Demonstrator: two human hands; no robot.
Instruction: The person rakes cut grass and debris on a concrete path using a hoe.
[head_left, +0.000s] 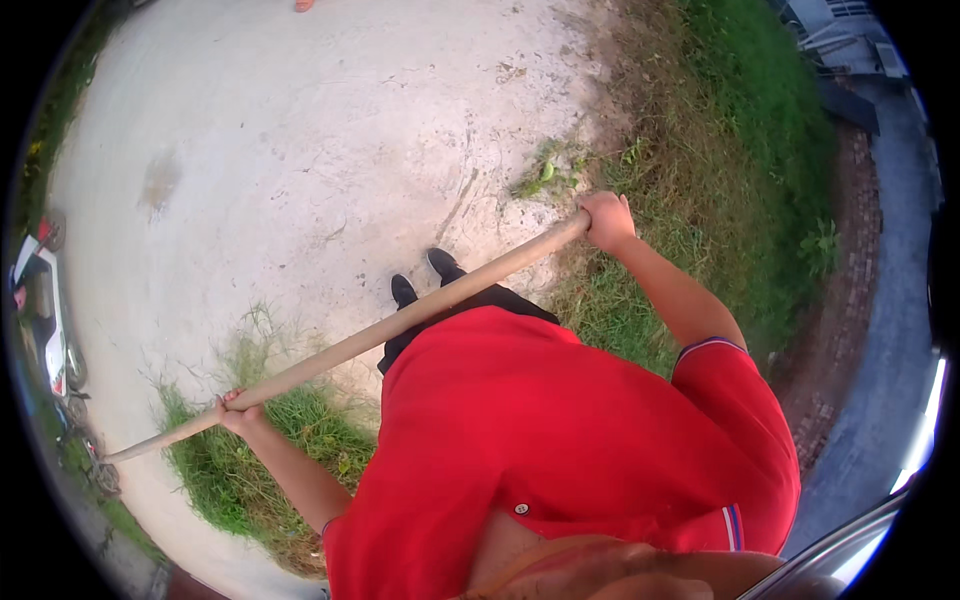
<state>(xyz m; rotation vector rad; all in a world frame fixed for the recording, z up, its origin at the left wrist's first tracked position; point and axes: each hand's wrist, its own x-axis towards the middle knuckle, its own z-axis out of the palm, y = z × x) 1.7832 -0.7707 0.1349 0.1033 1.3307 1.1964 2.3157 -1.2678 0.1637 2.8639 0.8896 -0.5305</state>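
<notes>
A long, pale wooden pole (375, 330) runs slantwise across the front of my body, above my dark shoes (442, 264). Around its thick end, my right hand (609, 223) is closed, over the border of grass and concrete. My left hand (241, 414) grips the pole farther down, with the arm stretched out above a grass patch (315, 427). Past that hand the pole narrows and reaches to the left, over pale ground. No tool head shows at either end; my right hand covers the thick end's tip.
Pale concrete (300, 150) spreads ahead, with a small uprooted-looking green plant (547, 176) at its edge. Grass (765, 135) lines the right side, then a brick strip (855, 262). Parked vehicles (56, 322) stand at the far left. An orange object (303, 5) shows at the top.
</notes>
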